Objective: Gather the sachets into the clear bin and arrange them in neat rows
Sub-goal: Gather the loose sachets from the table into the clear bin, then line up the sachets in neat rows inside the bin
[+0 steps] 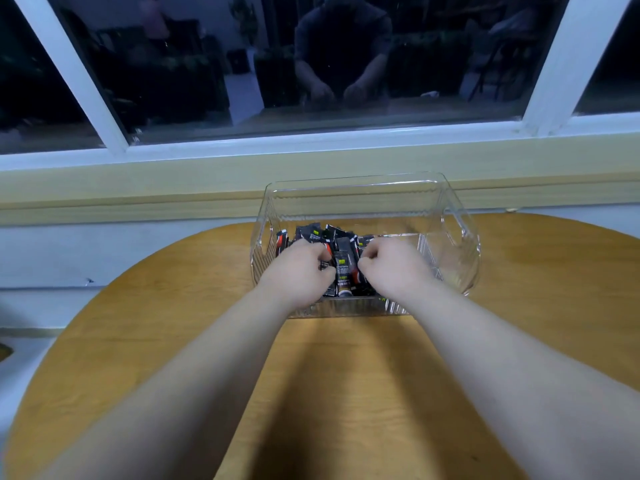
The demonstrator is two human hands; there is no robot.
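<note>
A clear plastic bin (pixel 450 216) with cut-out handles stands at the far side of a round wooden table (pixel 173 323). Several black sachets (pixel 344 271) with red and yellow print lie and stand in its left half. Both my hands reach inside the bin. My left hand (pixel 298 268) has its fingers curled round sachets on the left of the pile. My right hand (pixel 391 265) has its fingers curled on sachets to the right of an upright sachet that stands between the two hands. The fingertips are hidden among the sachets.
The bin's right half (pixel 426 251) shows only its ribbed floor. Behind the table runs a pale sill (pixel 138 181) below a white-framed window (pixel 242 140) with dark glass that reflects a person. A white wall ledge (pixel 41 289) lies to the left.
</note>
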